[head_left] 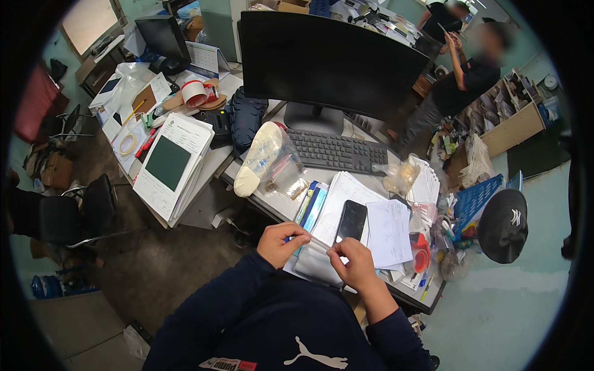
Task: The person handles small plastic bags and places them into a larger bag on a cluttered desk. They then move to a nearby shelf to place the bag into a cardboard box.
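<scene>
My left hand (283,243) and my right hand (354,262) are raised over the desk's front edge, fingers pinched together. Between them stretches a thin, pale, see-through piece that looks like the edge of a plastic bag (312,263); it hangs down below my fingers. A dark smartphone (351,221) lies just beyond my right hand on a stack of papers (343,191). Loose written sheets (388,229) lie to its right. Blue and yellow packets or folders (314,203) stick out at the stack's left side.
Behind the papers are a black keyboard (334,150), a large monitor (328,65), and a cream shoe sole (260,157) beside a clear bag (286,173). Red tape (421,252) sits on the right. A black cap (503,226) hangs by the wall. Two people stand at the far right.
</scene>
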The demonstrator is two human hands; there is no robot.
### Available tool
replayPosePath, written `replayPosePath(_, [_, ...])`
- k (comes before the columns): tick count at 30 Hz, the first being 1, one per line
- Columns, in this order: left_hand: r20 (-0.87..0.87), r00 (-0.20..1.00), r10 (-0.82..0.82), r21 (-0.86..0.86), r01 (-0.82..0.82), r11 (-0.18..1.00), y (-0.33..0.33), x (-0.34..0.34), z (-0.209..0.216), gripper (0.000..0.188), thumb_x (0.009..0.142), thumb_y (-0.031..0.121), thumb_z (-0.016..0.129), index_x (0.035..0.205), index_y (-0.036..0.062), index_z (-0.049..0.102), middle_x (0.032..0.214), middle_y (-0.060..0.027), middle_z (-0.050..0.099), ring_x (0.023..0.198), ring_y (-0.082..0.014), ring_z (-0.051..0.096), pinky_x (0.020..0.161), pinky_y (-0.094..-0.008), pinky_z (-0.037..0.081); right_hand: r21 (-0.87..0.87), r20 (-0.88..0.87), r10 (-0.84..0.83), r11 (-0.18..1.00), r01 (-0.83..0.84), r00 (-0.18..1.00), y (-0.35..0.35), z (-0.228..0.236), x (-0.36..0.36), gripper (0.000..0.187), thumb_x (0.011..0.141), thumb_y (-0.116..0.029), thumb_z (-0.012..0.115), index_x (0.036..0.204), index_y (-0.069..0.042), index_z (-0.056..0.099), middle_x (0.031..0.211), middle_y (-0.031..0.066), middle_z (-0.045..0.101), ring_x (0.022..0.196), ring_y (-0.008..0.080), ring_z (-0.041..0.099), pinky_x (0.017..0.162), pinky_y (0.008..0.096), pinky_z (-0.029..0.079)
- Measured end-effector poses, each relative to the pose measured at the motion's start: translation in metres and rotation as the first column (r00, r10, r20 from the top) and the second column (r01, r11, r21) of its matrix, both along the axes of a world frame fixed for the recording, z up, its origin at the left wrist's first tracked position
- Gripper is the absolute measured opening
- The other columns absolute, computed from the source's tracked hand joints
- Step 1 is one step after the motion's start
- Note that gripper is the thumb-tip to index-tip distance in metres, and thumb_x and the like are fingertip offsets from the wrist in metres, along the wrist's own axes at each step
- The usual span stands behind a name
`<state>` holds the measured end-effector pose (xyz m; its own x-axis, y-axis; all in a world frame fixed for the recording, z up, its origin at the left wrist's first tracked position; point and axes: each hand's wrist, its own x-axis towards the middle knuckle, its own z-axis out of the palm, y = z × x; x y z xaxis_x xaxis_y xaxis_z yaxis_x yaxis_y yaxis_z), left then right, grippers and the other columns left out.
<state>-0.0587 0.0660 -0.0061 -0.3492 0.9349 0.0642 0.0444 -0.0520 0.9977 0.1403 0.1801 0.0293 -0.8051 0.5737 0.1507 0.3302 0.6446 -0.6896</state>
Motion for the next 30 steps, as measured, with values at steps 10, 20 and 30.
replayPosePath(10, [-0.198,0.972,0.124,-0.025,-0.131,0.991,-0.033,-0.059,0.008,0.009,0.088,0.004,0.069,0.092,-0.0031,0.07,0.086,-0.0108,0.07,0.077,-0.017,0.067,0.07,-0.0273,0.051,-0.051,0.121,-0.074,0.995,0.08,0.99,0.061,-0.041,-0.074,0.018,0.083,-0.019,0.07,0.094,-0.005,0.067,0.094,0.0144,0.066,0.083,0.0347,0.065,0.076,0.0421,0.051])
replayPosePath(20, [-0.399,0.867,0.297,-0.09,-0.359,0.929,-0.115,-0.065,0.013,0.009,0.081,-0.002,0.068,0.09,-0.003,0.07,0.088,-0.0128,0.072,0.079,-0.0217,0.07,0.071,-0.0291,0.054,0.513,0.283,0.089,0.827,-0.229,0.955,0.098,-0.092,-0.212,0.037,0.077,-0.011,0.07,0.114,-0.012,0.063,0.131,0.0111,0.055,0.12,0.033,0.05,0.094,0.0456,0.045])
replayPosePath(30, [0.001,0.903,0.429,-0.139,-0.424,0.895,-0.123,-0.092,-0.011,0.008,0.092,0.001,0.064,0.097,-0.005,0.063,0.089,-0.0089,0.071,0.079,-0.0081,0.066,0.071,-0.0236,0.053,0.097,0.243,0.115,0.985,-0.142,0.963,0.15,-0.053,-0.171,0.018,0.086,-0.011,0.062,0.103,-0.009,0.065,0.094,0.0116,0.072,0.093,0.0362,0.065,0.087,0.0466,0.05])
